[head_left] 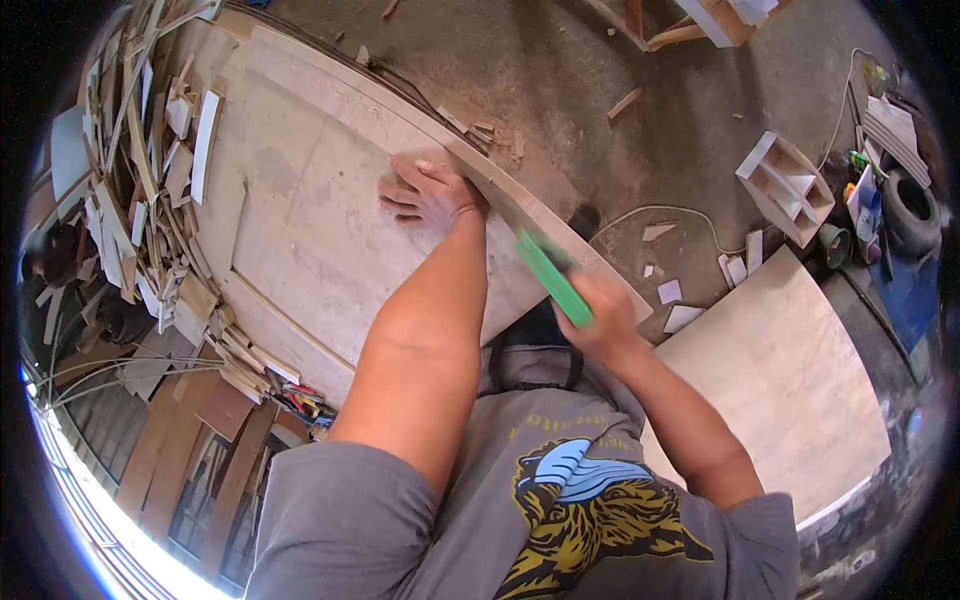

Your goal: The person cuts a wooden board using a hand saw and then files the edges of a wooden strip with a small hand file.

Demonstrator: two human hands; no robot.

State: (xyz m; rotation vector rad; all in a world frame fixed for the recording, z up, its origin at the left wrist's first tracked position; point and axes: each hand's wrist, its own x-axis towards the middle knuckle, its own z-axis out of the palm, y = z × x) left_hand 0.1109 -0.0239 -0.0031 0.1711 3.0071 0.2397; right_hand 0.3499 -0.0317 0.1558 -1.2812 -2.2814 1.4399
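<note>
My left hand (428, 192) lies on a large pale wooden panel (330, 180), palm down near its long edge, fingers spread. In my right hand (607, 315) is a long, flat green tool (552, 277), gripped at its near end and smeared by motion. I cannot make out its exact kind. The tool is over the panel's near right part, beside a raised wooden strip (560, 235) that runs along the panel's edge. Whether the tool touches the wood is unclear.
Many wood offcuts (150, 190) are heaped along the left. Another pale sheet (780, 370) lies on the right, below a small open wooden box (787, 190). A tyre (910, 212) is at far right. Scraps and a cable (680, 208) are on the floor.
</note>
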